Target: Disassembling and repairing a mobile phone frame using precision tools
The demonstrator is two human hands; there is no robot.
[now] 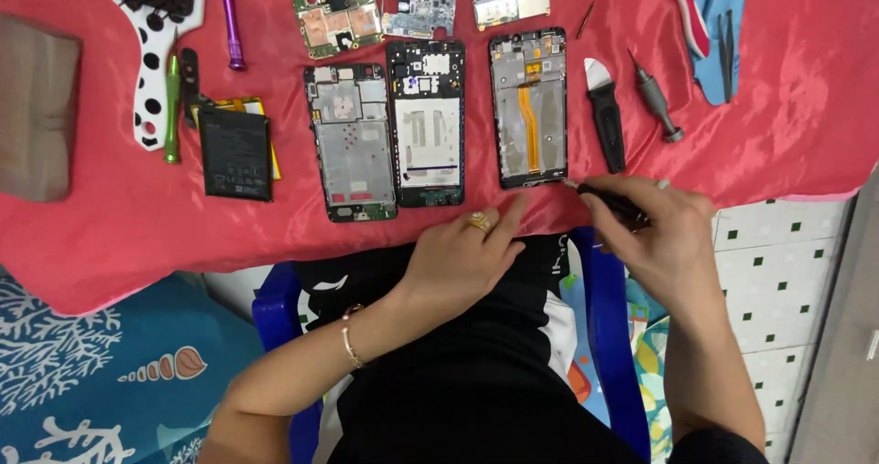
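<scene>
Red satin cloth [778, 107] carries three opened phone frames in a row. Right hand [664, 235] has fingers closed on a dark screwdriver [609, 199], tip at the bottom edge of the rightmost phone frame [528, 107]. Left hand [462, 253] rests loosely curled beside that corner, holding nothing. Keeping the tip square while bracing the frame looks wise. Frame sits near the table edge; spudger [604, 112] lies just right, little room.
</scene>
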